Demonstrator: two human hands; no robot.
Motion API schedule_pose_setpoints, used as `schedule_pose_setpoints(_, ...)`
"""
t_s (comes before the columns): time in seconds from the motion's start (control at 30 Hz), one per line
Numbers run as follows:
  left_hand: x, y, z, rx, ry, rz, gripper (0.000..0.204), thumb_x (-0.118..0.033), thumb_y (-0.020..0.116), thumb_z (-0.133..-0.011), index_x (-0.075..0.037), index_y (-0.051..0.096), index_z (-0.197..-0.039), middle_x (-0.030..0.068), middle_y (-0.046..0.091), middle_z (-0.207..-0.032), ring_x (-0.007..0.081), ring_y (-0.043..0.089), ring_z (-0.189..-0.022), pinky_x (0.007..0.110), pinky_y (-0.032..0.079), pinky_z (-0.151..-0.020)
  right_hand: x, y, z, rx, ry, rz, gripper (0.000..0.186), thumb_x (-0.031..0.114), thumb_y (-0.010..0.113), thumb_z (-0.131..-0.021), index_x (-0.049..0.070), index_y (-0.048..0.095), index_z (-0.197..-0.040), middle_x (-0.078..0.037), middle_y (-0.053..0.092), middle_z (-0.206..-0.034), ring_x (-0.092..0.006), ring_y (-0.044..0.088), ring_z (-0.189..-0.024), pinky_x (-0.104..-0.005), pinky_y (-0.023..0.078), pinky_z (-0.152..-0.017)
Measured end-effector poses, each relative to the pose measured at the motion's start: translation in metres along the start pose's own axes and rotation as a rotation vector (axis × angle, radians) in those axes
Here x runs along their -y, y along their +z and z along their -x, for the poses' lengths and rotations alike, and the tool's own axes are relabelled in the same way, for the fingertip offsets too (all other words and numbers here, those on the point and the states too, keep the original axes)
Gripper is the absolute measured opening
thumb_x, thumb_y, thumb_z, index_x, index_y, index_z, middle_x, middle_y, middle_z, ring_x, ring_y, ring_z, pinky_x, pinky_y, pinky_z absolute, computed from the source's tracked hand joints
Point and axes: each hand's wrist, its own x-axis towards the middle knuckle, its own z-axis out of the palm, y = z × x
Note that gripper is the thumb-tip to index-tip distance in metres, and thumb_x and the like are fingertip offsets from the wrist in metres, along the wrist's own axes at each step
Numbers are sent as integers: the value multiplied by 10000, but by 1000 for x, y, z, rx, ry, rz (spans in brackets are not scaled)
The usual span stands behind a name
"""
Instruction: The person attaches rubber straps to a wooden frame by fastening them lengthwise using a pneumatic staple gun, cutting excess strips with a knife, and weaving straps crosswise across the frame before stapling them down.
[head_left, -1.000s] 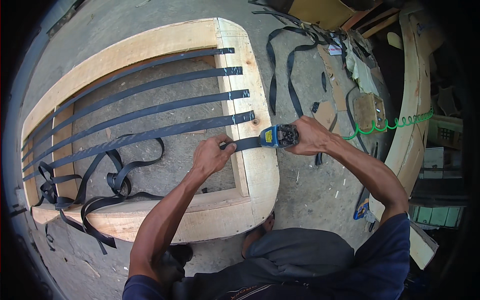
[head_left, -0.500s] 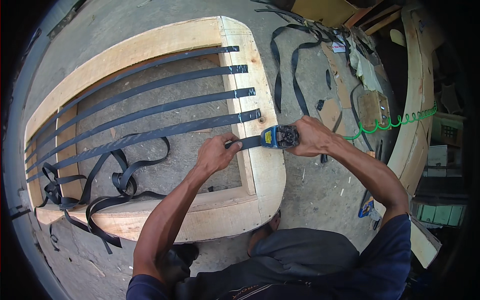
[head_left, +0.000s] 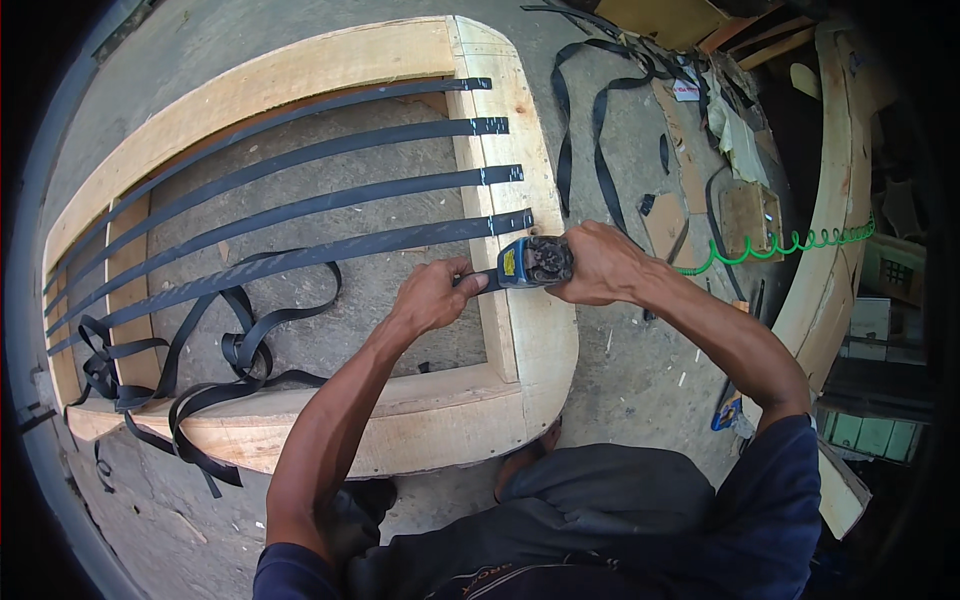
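My right hand (head_left: 604, 264) grips a blue and black pneumatic staple gun (head_left: 525, 264), its nose over the right rail of a pale wooden frame (head_left: 540, 345). Between the thumb and fingers of my left hand (head_left: 437, 294) is a black webbing strap (head_left: 486, 282), which runs under the staple gun. Several black straps (head_left: 330, 250) stretch across the frame above it, their right ends stapled to the rail. The tool hides the end of the held strap and its contact with the wood.
Loose black webbing (head_left: 250, 345) lies tangled over the frame's lower left. More webbing (head_left: 602, 110) lies on the concrete floor beyond the right rail. A coiled green air hose (head_left: 790, 240) runs right from the tool, past a small wooden box (head_left: 750, 222) and a long timber piece (head_left: 838, 190).
The staple gun and my right hand have shifted slightly left along the strap, toward my left hand. The frame sits a little higher in view. Both hands keep their hold.
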Motion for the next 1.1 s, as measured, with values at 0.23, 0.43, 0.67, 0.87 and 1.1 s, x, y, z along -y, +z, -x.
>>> schedule_pose_setpoints(0.23,3,3,-4,35,-21,36,377,-407,658,-984,-46,696,-881,88,627,-607,189,612,-583,390,468,-603,-2,1,10,43,-30,-84,281,214,704,-722,-59,699,-789,-286,666,-700,-424,686,-670,-470,553,-686)
schedule_pose_setpoints(0.43,4,2,-2,5,-15,45,397,-419,667,-976,-36,697,-875,100,627,-627,210,620,-625,411,469,-631,-4,1,4,93,-27,-71,280,215,743,-716,-30,727,-850,-241,687,-688,-364,682,-610,-452,545,-653)
schedule_pose_setpoints(0.67,2,-3,-2,49,-46,96,385,-403,674,-974,-36,695,-856,86,611,-613,188,591,-600,394,452,-605,-5,0,3,116,-55,-87,267,218,757,-719,-8,746,-861,-218,686,-673,-352,677,-588,-442,541,-634)
schedule_pose_setpoints(0.87,9,-2,-10,113,-64,152,376,-392,670,-983,-49,690,-830,57,598,-597,154,572,-569,367,441,-572,-3,5,5,41,-61,-57,255,212,743,-726,-10,748,-851,-225,672,-659,-367,677,-603,-452,542,-658)
schedule_pose_setpoints(1.1,7,0,-6,75,-48,154,388,-414,663,-988,-58,682,-837,46,596,-592,143,575,-569,354,437,-555,-15,4,16,25,85,-116,288,242,732,-743,-29,740,-840,-254,656,-655,-392,677,-617,-464,534,-667)
